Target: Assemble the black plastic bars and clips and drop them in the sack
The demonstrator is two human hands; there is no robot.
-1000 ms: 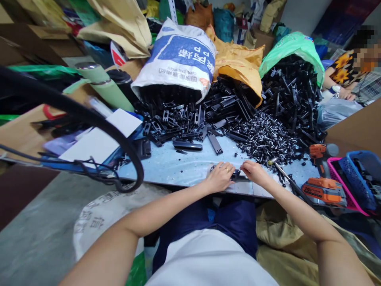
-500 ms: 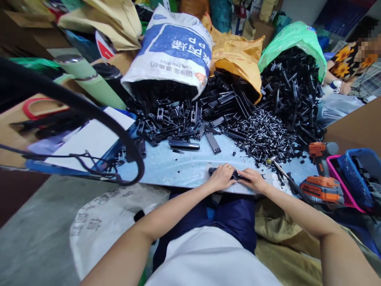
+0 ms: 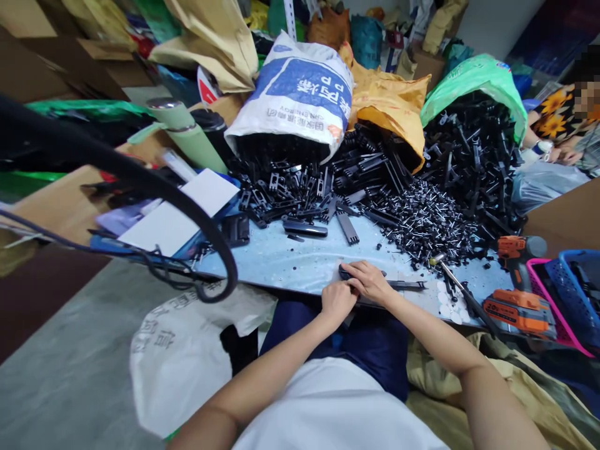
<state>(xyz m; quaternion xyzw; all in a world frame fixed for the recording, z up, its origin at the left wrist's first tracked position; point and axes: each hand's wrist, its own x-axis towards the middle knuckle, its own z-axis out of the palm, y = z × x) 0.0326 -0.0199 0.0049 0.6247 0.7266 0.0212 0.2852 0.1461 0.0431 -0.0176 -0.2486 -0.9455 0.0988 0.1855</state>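
Observation:
At the front edge of the table, my right hand (image 3: 374,282) reaches over a long black plastic part (image 3: 345,273), its fingers curled on the part's left end. My left hand (image 3: 339,300) is closed at the near side of the same part, its fingertips meeting those of the right hand. Both hands hide most of the part's middle. To the right of my right hand, a slim black piece (image 3: 407,285) sticks out along the table; whether it joins the held part I cannot tell.
Behind the hands lie heaps of black plastic parts (image 3: 281,194) and a pile of screws (image 3: 429,219). A hammer (image 3: 452,278), an orange cordless drill (image 3: 518,306) and a blue basket (image 3: 574,294) stand right. A black cable (image 3: 210,231) arches at left. Another person's hands (image 3: 565,154) show far right.
My right hand has moved left across the black part, uncovering the slim piece. My left hand has drawn back toward the table's near edge. The whole view has shifted slightly.

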